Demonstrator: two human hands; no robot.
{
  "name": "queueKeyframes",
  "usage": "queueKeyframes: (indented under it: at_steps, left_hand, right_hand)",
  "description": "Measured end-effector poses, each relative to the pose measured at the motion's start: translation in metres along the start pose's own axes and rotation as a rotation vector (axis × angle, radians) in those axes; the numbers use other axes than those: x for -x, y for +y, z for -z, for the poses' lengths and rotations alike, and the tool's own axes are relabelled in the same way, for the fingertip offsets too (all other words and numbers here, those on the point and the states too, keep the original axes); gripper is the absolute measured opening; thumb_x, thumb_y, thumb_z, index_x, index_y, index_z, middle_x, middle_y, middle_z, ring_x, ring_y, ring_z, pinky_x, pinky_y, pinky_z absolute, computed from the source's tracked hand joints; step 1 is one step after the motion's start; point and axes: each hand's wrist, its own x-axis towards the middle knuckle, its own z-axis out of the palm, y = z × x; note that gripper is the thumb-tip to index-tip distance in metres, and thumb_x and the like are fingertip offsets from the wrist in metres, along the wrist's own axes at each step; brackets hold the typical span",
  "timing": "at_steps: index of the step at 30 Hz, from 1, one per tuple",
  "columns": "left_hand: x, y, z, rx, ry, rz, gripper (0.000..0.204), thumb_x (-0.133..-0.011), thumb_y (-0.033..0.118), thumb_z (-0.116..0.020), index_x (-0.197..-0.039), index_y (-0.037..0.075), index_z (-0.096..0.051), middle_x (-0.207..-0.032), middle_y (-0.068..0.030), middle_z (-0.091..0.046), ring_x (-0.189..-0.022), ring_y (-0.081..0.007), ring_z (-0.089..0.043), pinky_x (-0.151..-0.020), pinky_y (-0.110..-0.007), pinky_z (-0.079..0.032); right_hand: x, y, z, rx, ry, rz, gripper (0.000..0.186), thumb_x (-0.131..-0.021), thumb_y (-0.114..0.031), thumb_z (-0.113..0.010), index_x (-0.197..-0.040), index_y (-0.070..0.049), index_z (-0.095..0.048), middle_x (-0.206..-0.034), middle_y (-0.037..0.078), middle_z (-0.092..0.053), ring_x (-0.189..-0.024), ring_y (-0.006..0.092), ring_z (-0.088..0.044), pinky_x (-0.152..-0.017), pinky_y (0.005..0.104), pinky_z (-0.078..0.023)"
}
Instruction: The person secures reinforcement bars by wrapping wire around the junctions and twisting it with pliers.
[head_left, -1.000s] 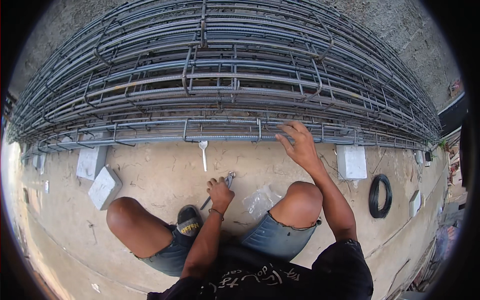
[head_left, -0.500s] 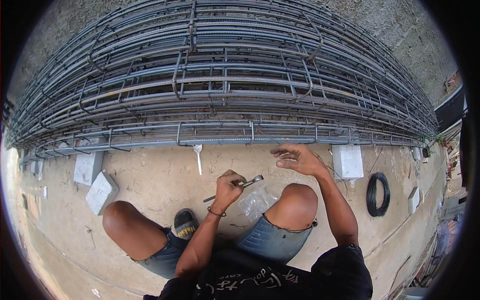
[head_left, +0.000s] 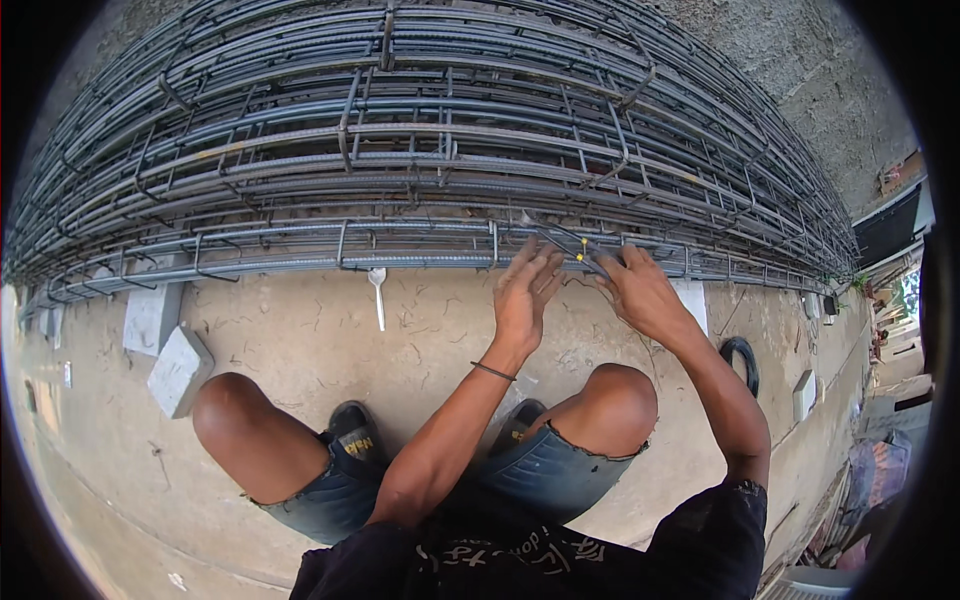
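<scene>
My right hand (head_left: 645,298) is closed round the dark handles of a pair of pincers (head_left: 570,243), which carry small yellow marks. Their head points left, up against the lower bars of a rebar cage (head_left: 420,262). My left hand (head_left: 524,298) is raised just in front of the same bars, below the pincers' head. Its fingers are stretched out and somewhat blurred, and I see nothing held in them. A thin dark wire (head_left: 583,282) curves between the two hands.
Stacked rebar cages span the far side. Concrete blocks (head_left: 180,372) sit at left, another (head_left: 692,300) beneath the bars at right. A white plastic spoon (head_left: 379,300) lies on the concrete floor (head_left: 290,350). A coil of black wire (head_left: 740,365) is partly behind my right forearm.
The pincers have passed from my left hand to my right and moved up to the bars. Both hands have reached forward to the cage; my right hand has closed.
</scene>
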Motion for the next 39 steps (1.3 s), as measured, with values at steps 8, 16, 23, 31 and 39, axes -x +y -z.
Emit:
queueKeyframes:
  at_steps: [8, 16, 23, 31, 39]
  left_hand:
    - [-0.020, -0.015, -0.009, -0.070, 0.007, -0.072, 0.038, -0.095, 0.021, -0.053, -0.125, 0.000, -0.044, -0.124, -0.0123, -0.052, -0.115, -0.0239, -0.053, -0.098, -0.042, -0.042]
    - [-0.031, -0.014, -0.007, -0.001, 0.073, 0.010, 0.041, -0.095, 0.014, -0.050, -0.130, -0.001, -0.035, -0.128, -0.0142, -0.049, -0.121, -0.0355, -0.046, -0.101, -0.047, -0.042]
    - [-0.022, -0.015, 0.004, -0.366, 0.188, -0.107, 0.035, -0.093, 0.021, -0.056, -0.117, -0.004, -0.049, -0.109, -0.0149, -0.059, -0.099, -0.0281, -0.060, -0.087, -0.037, -0.052]
    - [-0.001, -0.017, -0.004, -0.090, 0.203, -0.050, 0.061, -0.089, 0.036, -0.062, -0.126, -0.008, -0.043, -0.113, -0.0173, -0.058, -0.105, -0.0259, -0.058, -0.093, -0.037, -0.045]
    - [-0.054, 0.000, -0.027, 0.630, -0.181, 0.105, 0.043, -0.089, 0.037, -0.061, -0.112, 0.002, -0.051, -0.119, -0.0175, -0.056, -0.117, -0.0277, -0.052, -0.103, -0.042, -0.038]
  right_hand:
    - [-0.023, 0.013, -0.031, 0.397, 0.336, 0.184, 0.045, -0.082, -0.007, -0.046, -0.127, 0.001, -0.047, -0.136, 0.029, -0.034, -0.128, 0.0421, -0.033, -0.107, 0.0596, -0.020]
    - [-0.034, 0.019, -0.032, 0.509, 0.369, 0.238, 0.044, -0.081, -0.011, -0.051, -0.124, 0.001, -0.050, -0.126, 0.028, -0.042, -0.117, 0.0390, -0.041, -0.099, 0.0591, -0.030]
    - [-0.039, 0.010, -0.010, 0.390, 0.145, 0.142, 0.031, -0.087, -0.017, -0.051, -0.114, 0.000, -0.050, -0.111, 0.025, -0.053, -0.104, 0.0377, -0.052, -0.078, 0.0489, -0.044]
    - [-0.054, -0.001, 0.045, -0.041, -0.222, 0.092, 0.039, -0.091, -0.029, -0.056, -0.113, 0.003, -0.049, -0.083, 0.024, -0.062, -0.076, 0.0357, -0.063, -0.068, 0.0462, -0.047]
    - [-0.066, -0.023, 0.063, -0.716, -0.673, -0.345, 0.033, -0.096, -0.035, -0.049, -0.112, -0.006, -0.052, -0.076, 0.008, -0.059, -0.059, 0.0153, -0.059, -0.047, 0.0305, -0.052]
